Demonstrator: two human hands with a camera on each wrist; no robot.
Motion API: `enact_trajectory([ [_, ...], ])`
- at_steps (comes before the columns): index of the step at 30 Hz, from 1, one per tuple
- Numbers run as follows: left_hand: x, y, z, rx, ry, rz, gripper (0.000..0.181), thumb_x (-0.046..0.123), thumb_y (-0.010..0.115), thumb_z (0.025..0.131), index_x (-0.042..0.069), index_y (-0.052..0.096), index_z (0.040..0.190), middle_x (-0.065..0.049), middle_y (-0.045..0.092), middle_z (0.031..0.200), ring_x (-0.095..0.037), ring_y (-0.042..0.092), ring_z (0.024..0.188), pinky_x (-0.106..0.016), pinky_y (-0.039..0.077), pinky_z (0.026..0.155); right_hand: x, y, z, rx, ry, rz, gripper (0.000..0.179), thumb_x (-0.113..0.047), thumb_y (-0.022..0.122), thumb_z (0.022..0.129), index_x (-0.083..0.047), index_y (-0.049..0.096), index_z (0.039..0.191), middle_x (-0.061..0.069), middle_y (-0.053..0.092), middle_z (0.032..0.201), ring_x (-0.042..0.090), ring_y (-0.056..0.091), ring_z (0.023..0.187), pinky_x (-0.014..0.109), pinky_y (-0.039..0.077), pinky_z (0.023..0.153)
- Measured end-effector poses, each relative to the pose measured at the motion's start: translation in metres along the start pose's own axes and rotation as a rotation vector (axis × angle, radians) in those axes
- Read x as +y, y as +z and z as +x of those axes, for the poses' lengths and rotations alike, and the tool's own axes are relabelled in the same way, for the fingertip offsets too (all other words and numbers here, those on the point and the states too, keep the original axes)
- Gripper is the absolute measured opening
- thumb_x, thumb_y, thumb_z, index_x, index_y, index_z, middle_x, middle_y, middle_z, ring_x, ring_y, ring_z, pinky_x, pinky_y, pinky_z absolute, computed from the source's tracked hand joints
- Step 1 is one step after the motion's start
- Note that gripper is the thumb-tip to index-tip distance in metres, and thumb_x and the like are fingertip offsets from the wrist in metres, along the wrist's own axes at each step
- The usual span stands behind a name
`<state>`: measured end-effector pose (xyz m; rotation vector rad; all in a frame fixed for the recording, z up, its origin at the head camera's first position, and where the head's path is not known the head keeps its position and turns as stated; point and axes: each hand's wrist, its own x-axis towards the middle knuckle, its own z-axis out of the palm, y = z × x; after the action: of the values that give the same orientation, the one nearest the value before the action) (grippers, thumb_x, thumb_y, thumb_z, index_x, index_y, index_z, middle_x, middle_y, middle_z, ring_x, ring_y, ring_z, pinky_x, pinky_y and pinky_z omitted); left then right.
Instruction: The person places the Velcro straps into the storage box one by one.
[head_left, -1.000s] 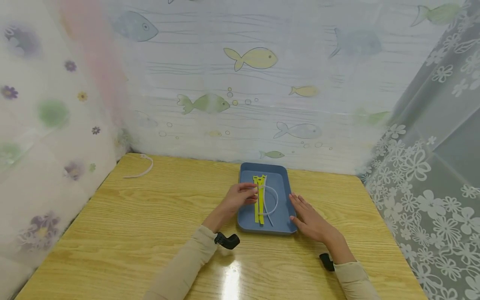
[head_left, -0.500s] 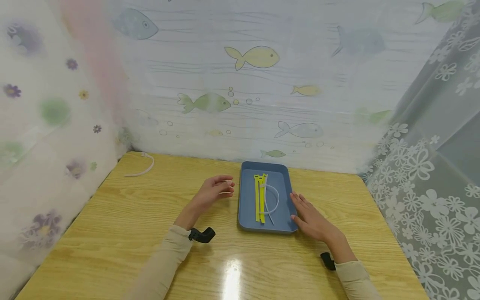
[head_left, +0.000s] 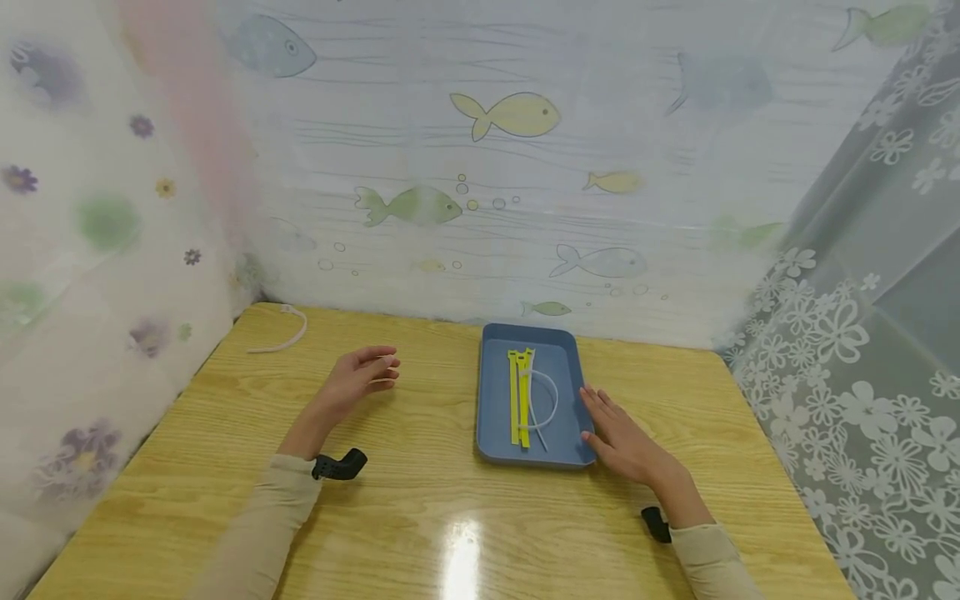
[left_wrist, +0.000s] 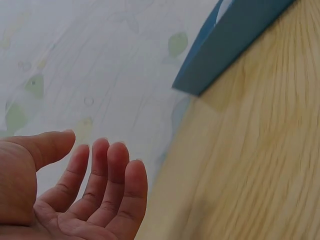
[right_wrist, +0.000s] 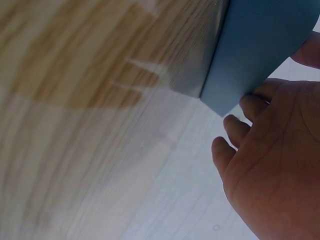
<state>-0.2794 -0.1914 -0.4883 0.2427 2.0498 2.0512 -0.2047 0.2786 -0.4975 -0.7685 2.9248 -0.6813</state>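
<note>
A blue-grey tray (head_left: 491, 421) lies on the wooden table, right of centre in the head view. Inside it, yellow cable ties (head_left: 522, 408) lie lengthwise beside a curved white cable tie (head_left: 557, 400). My right hand (head_left: 622, 446) rests at the tray's right side, fingers extended along the rim; the right wrist view has its fingertips against the tray's outer wall (right_wrist: 245, 60). Well left of the tray, my left hand (head_left: 352, 387) hovers over the table with nothing in it. In the left wrist view its fingers (left_wrist: 117, 165) are loosely bent, thumb apart.
Another white cable tie (head_left: 281, 346), bent in a curve, lies at the table's back left corner. A curtain with fish (head_left: 517, 114) hangs behind the table (head_left: 420, 533), with flowered sheets at both sides. Each wrist wears a black camera mount (head_left: 341, 465).
My left hand has moved left from over the tray to above the bare table. My right hand, the tray and the ties in it have stayed in place.
</note>
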Motion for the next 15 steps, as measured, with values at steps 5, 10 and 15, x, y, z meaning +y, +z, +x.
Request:
enact_trajectory([
  [5,-0.003,-0.031,-0.012,0.029,-0.01,0.053,0.057,0.027,0.051,0.109,-0.009,0.037,0.151,-0.019,0.056,0.131,-0.015,0.066,0.109,-0.036,0.056,0.1,-0.001,0.0,0.0,0.005,-0.001,-0.003,0.065,-0.019,0.051,0.107,0.01,0.022,0.157,0.028,0.018,0.165,0.053,0.015,0.15,0.067,0.018,0.12],
  [10,-0.006,-0.058,-0.023,0.059,-0.03,0.084,0.064,0.034,0.052,0.108,-0.008,0.034,0.153,-0.007,0.059,0.127,-0.009,0.066,0.108,-0.03,0.057,0.097,-0.001,0.0,-0.001,0.004,0.006,-0.014,0.066,-0.021,0.05,0.107,0.009,0.022,0.157,0.027,0.019,0.165,0.053,0.015,0.151,0.067,0.018,0.12],
  [15,-0.005,-0.084,-0.033,0.09,-0.037,0.054,0.072,0.038,0.054,0.106,-0.008,0.029,0.155,0.002,0.061,0.124,-0.007,0.066,0.11,-0.027,0.056,0.097,-0.001,0.001,-0.001,0.002,0.015,-0.016,0.066,-0.021,0.05,0.107,0.009,0.021,0.158,0.027,0.018,0.166,0.053,0.014,0.151,0.068,0.017,0.12],
])
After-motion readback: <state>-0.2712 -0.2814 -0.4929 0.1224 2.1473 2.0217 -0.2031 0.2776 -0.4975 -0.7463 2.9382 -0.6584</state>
